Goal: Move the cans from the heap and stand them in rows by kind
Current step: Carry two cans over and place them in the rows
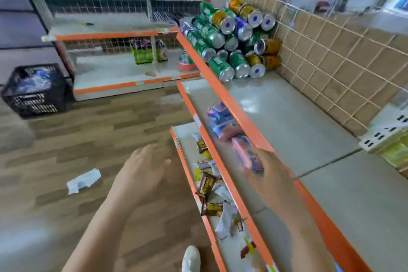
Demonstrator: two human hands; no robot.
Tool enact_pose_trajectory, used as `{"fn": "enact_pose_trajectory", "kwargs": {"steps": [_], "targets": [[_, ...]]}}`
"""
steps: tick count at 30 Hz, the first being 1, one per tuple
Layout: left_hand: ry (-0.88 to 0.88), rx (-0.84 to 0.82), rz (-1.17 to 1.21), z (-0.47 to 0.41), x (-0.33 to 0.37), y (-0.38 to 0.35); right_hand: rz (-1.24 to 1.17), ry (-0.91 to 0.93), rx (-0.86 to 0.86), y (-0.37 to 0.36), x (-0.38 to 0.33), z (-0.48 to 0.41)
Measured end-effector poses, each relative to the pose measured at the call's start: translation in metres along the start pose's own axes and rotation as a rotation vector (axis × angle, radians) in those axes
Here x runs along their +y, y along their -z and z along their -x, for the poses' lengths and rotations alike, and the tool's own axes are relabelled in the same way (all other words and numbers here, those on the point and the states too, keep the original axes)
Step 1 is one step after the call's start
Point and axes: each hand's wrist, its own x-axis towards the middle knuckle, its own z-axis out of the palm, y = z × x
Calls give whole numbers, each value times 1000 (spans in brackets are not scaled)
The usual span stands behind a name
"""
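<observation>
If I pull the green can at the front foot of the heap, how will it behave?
The green can lies on its side on the smooth shelf, so it will probably roll. Cans of the heap lean above it, so pulling it may topple some. Its glossy skin looks slippery; its weight cannot be judged.

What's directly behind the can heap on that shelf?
Behind the can heap stands a white wire grid backed with brown cardboard panels. The heap covers the grid's lower corner, and any cans buried at the back cannot be seen.
</observation>
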Motion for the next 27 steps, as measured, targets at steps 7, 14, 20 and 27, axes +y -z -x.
{"fn": "enact_pose_trajectory", "kwargs": {"steps": [7,14,20,27], "targets": [[66,77,-8,-94,4,24,-76,17,-85,-29,-21,-121],[72,31,-8,-171,-13,30,-87,-39,-104,-60,-46,-186],[-68,-38,-24,-277,-22,47,-11,-105,29,-85,-73,-250],[-278,-132,-27,-397,-8,73,51,-182,145,-102,-114,-314]]}}
